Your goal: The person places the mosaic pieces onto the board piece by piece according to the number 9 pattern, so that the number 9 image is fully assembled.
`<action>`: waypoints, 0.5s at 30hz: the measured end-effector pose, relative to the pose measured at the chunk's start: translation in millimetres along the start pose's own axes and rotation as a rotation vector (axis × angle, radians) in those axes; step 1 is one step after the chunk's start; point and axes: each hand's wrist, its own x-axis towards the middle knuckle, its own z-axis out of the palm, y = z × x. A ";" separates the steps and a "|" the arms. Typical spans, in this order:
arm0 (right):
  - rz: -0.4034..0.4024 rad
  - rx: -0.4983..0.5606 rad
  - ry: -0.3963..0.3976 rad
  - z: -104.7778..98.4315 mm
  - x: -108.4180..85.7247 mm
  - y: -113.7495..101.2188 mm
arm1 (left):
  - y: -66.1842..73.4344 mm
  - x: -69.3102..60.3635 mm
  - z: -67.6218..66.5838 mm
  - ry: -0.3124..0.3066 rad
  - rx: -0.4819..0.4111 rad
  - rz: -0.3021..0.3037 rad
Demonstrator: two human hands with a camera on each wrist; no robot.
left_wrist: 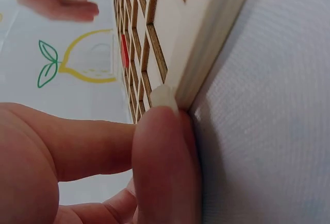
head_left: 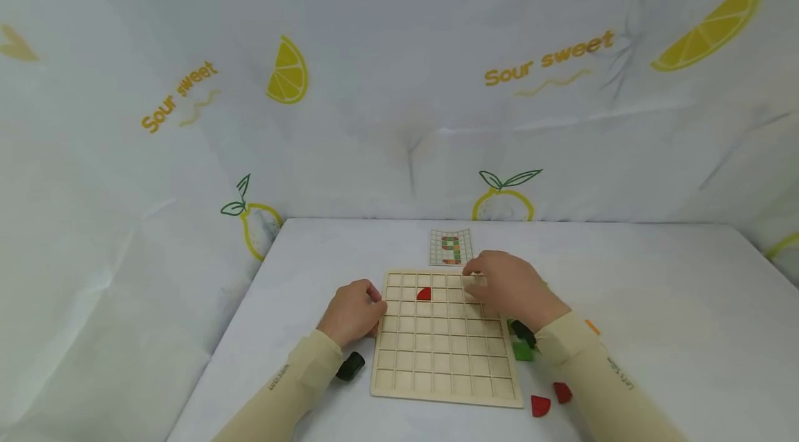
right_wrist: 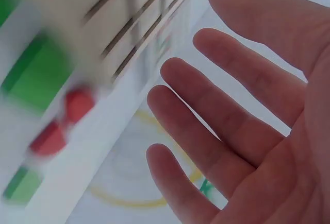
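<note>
A square wooden grid board (head_left: 440,362) lies on the white table, with one red quarter-round piece (head_left: 424,294) in a cell near its upper left. My left hand (head_left: 352,310) holds the board's left edge; in the left wrist view the thumb (left_wrist: 165,157) presses against the rim. Over the board's upper right corner hovers my right hand (head_left: 512,286). Its fingers (right_wrist: 206,87) are spread and loosely extended in the right wrist view, with nothing in them. A small pattern card (head_left: 436,248) with coloured squares lies just beyond the board.
Right of the board are a green piece (head_left: 523,351), two red pieces, one nearer the front (head_left: 540,406), and an orange piece (head_left: 592,327). The right forearm partly hides a dark object (head_left: 523,332). A black cylinder (head_left: 351,366) lies by the left wrist.
</note>
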 end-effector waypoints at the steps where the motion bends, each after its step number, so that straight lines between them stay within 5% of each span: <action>1: 0.031 0.006 -0.005 -3.7 -3.2 9.1 | -0.3 0.2 -0.2 0.001 0.002 0.002; 8: 0.228 0.062 -0.056 -21.3 -28.9 69.3 | -0.3 2.2 1.1 0.008 0.004 0.013; 15: 0.253 0.089 -0.077 -27.5 -41.1 101.4 | 0.4 -0.4 1.0 -0.002 -0.015 0.000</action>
